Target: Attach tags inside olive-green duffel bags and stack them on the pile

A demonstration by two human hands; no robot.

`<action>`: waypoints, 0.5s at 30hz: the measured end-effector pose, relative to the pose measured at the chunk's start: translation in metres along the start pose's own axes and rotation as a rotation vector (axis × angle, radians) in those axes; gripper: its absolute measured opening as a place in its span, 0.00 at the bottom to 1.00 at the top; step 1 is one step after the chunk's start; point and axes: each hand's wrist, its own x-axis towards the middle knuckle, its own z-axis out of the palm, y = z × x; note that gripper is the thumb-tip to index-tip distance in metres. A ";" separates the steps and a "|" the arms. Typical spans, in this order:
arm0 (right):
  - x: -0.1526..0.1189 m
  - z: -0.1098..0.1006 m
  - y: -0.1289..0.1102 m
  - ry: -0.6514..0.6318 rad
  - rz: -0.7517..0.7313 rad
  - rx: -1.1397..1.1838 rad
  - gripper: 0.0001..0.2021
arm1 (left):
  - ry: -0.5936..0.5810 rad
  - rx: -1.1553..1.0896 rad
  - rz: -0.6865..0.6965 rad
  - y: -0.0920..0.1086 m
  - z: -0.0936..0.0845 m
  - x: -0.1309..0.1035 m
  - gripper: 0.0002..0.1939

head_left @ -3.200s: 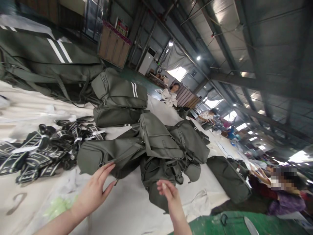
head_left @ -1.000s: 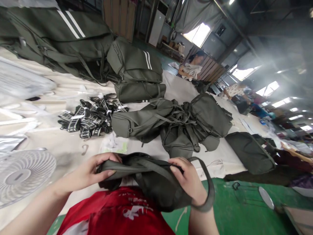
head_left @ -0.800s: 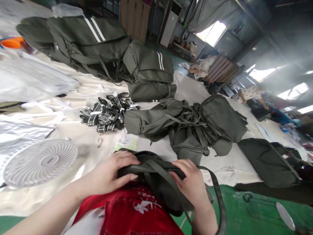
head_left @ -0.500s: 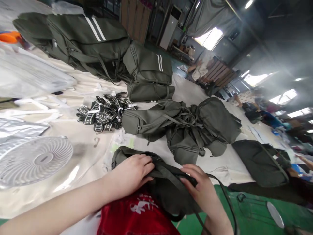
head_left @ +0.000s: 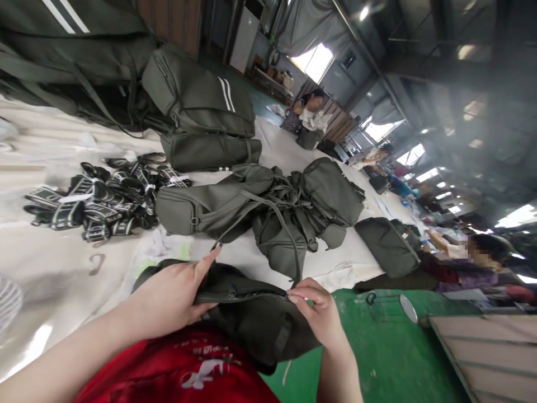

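A dark olive-green bag (head_left: pixel 260 327) lies at the near table edge against a red apron (head_left: pixel 168 369), its zipped opening facing up. My left hand (head_left: pixel 176 294) is closed on the left part of the bag's rim, with the thumb and a finger apart around the cloth. One fingertip is by a thin strap that loops up over the pile behind. With thumb and fingers, my right hand (head_left: pixel 312 305) pinches the right end of the zipped edge. Just beyond lies a heap of similar green bags (head_left: pixel 218 204) with tangled straps.
Bundled black-and-white lettered straps (head_left: pixel 113 196) lie at left. Larger green bags with white stripes (head_left: pixel 201 101) stand behind them. Another dark bag (head_left: pixel 388 246) lies on the table at right. A wire-framed stool (head_left: pixel 394 308) stands on the green floor. Other people (head_left: pixel 310 115) work farther along.
The view has swung right. My right hand has shifted from holding the bag's strap and side to pinching the zipped edge. The strap is now lifted over toward the heap, exposing the zip.
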 end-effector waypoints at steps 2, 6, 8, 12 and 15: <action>0.001 -0.001 -0.001 -0.009 0.027 0.013 0.06 | -0.007 0.001 -0.012 -0.002 -0.001 0.001 0.44; 0.001 -0.002 -0.007 -0.061 0.007 -0.056 0.07 | -0.010 -0.019 -0.026 -0.004 -0.002 0.000 0.44; 0.000 -0.003 -0.011 -0.054 -0.015 -0.096 0.07 | -0.011 -0.036 -0.027 -0.004 -0.004 -0.001 0.44; 0.002 -0.003 -0.015 -0.031 -0.001 -0.122 0.04 | -0.029 -0.085 -0.023 -0.006 -0.008 -0.003 0.42; 0.005 -0.004 -0.017 -0.063 0.054 -0.174 0.08 | -0.040 -0.104 -0.037 -0.006 -0.012 -0.005 0.42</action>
